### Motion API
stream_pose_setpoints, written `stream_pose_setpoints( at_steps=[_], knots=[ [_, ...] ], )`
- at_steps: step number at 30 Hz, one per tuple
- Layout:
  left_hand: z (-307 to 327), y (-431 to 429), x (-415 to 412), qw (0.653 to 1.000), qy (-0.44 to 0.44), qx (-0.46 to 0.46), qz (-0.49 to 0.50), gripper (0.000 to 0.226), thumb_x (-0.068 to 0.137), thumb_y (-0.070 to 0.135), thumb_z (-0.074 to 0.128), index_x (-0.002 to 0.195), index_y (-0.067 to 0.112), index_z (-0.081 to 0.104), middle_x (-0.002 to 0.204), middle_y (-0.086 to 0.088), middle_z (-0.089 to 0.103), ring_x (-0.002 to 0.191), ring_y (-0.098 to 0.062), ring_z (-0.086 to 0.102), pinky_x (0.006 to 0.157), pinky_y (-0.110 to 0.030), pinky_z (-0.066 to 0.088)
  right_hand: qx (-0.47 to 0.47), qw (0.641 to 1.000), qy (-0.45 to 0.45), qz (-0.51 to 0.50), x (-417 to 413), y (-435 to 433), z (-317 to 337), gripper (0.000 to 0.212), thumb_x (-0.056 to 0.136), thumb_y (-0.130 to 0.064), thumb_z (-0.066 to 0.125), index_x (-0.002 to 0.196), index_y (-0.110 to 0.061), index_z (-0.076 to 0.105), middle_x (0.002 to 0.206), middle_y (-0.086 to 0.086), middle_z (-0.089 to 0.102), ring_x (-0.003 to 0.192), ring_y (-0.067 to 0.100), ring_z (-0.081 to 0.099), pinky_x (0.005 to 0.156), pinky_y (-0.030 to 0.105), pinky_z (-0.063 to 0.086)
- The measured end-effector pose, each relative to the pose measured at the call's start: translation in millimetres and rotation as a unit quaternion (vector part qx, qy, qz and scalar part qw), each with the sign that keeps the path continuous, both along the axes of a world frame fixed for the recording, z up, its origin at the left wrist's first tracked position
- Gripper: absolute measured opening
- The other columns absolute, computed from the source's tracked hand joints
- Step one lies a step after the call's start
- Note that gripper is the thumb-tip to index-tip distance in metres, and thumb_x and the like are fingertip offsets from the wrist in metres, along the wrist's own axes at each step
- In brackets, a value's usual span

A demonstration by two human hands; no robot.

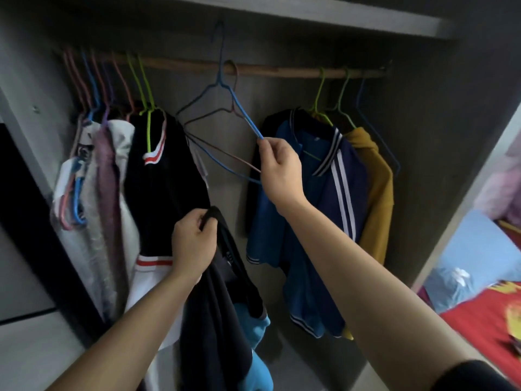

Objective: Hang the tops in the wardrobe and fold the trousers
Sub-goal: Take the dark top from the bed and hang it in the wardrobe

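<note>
My right hand (279,170) pinches the right corner of an empty blue wire hanger (245,117), whose hook rises above the wooden rail (270,69). A brown wire hanger (234,80) hangs on the rail just behind it. My left hand (194,244) grips the collar of a dark top (214,320) with light blue sleeves, which hangs down below the hand. The open wardrobe fills the view.
On the rail's left hang several tops on coloured hangers, among them a black top with red-white trim (158,176). At the right hang a blue striped jacket (315,210) and a mustard top (377,198). A bed with red and blue bedding (479,306) lies at the far right.
</note>
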State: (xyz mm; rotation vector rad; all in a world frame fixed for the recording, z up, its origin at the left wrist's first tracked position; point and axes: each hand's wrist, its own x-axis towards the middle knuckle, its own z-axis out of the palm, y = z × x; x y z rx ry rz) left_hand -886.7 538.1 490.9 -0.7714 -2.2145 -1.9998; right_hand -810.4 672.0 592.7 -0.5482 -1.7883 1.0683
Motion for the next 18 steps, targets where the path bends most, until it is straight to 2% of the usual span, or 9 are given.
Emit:
stream_pose_setpoints(
  at_steps=[3,5,7,9,12,13,15,16,18],
  knots=[
    [9.6,-0.1,-4.6,0.999,-0.040,0.031,0.004,0.015,0.095,0.013,0.054,0.095,0.019,0.069,0.087,0.004,0.069,0.082,-0.010,0.064,0.078,-0.025,0.048,-0.029,0.999,0.030,0.032,27.1,-8.0,-17.6,0.022,0.098,-0.042,0.057,0.092,-0.023,0.067,0.076,-0.017,0.061,0.071,-0.002,0.056,0.076,0.031,0.049],
    [14.0,2.1,-3.1,0.993,-0.098,0.059,-0.005,0.018,0.097,0.015,0.051,0.095,0.020,0.068,0.091,0.001,0.069,0.085,-0.013,0.063,0.080,-0.027,0.050,-0.056,0.996,0.041,0.057,55.9,-9.8,-44.9,0.026,0.095,-0.044,0.061,0.080,-0.023,0.063,0.064,-0.018,0.054,0.062,0.003,0.049,0.064,0.030,0.043],
    [20.9,7.2,1.9,0.971,-0.210,0.112,-0.027,0.019,0.097,0.015,0.050,0.086,0.014,0.066,0.085,-0.008,0.067,0.080,-0.022,0.062,0.075,-0.034,0.052,-0.103,0.989,0.062,0.084,87.6,-5.0,-71.3,0.033,0.095,-0.043,0.064,0.078,-0.014,0.058,0.058,-0.008,0.046,0.055,0.011,0.042,0.055,0.033,0.036],
    [29.3,12.2,5.3,0.936,-0.316,0.151,-0.040,0.017,0.097,0.017,0.052,0.086,0.011,0.065,0.082,-0.011,0.065,0.074,-0.025,0.062,0.070,-0.034,0.053,-0.178,0.973,0.081,0.126,118.9,5.4,-90.3,0.040,0.093,-0.041,0.065,0.075,-0.010,0.049,0.056,0.001,0.034,0.049,0.017,0.031,0.047,0.029,0.028],
    [34.0,17.3,13.3,0.899,-0.400,0.150,-0.093,0.024,0.097,0.028,0.054,0.106,0.011,0.067,0.096,-0.011,0.069,0.081,-0.022,0.065,0.080,-0.037,0.053,-0.225,0.951,0.038,0.209,163.9,22.1,-114.9,0.053,0.082,-0.051,0.073,0.064,-0.017,0.037,0.055,0.006,0.023,0.047,0.016,0.024,0.042,0.025,0.027],
    [34.3,18.8,18.7,0.895,-0.404,0.143,-0.120,0.027,0.098,0.029,0.051,0.109,0.011,0.068,0.098,-0.010,0.069,0.083,-0.021,0.064,0.082,-0.036,0.052,-0.220,0.948,0.013,0.230,176.4,26.6,-122.2,0.059,0.076,-0.057,0.076,0.061,-0.016,0.036,0.056,0.008,0.022,0.046,0.018,0.024,0.041,0.027,0.032],
    [31.6,27.6,37.6,0.904,-0.380,0.123,-0.155,0.024,0.099,0.024,0.048,0.100,0.014,0.070,0.086,-0.007,0.070,0.077,-0.018,0.064,0.074,-0.032,0.052,-0.218,0.940,-0.049,0.260,200.4,34.9,-130.2,0.071,0.066,-0.065,0.079,0.058,-0.009,0.036,0.057,0.013,0.020,0.047,0.022,0.025,0.047,0.032,0.046],
    [31.2,31.9,46.9,0.918,-0.353,0.104,-0.151,0.022,0.099,0.019,0.049,0.094,0.015,0.070,0.080,-0.006,0.069,0.073,-0.017,0.064,0.069,-0.030,0.052,-0.214,0.936,-0.079,0.267,207.9,38.7,-130.1,0.072,0.066,-0.065,0.079,0.058,-0.007,0.038,0.057,0.014,0.022,0.048,0.024,0.027,0.054,0.036,0.052],
    [31.7,41.2,68.4,0.949,-0.276,0.050,-0.144,0.022,0.099,0.013,0.049,0.088,0.015,0.068,0.076,-0.005,0.067,0.071,-0.018,0.062,0.066,-0.028,0.050,-0.197,0.937,-0.104,0.269,224.7,44.8,-120.1,0.056,0.074,-0.057,0.077,0.065,-0.007,0.054,0.059,0.013,0.035,0.053,0.024,0.041,0.067,0.042,0.058]
  ],
)
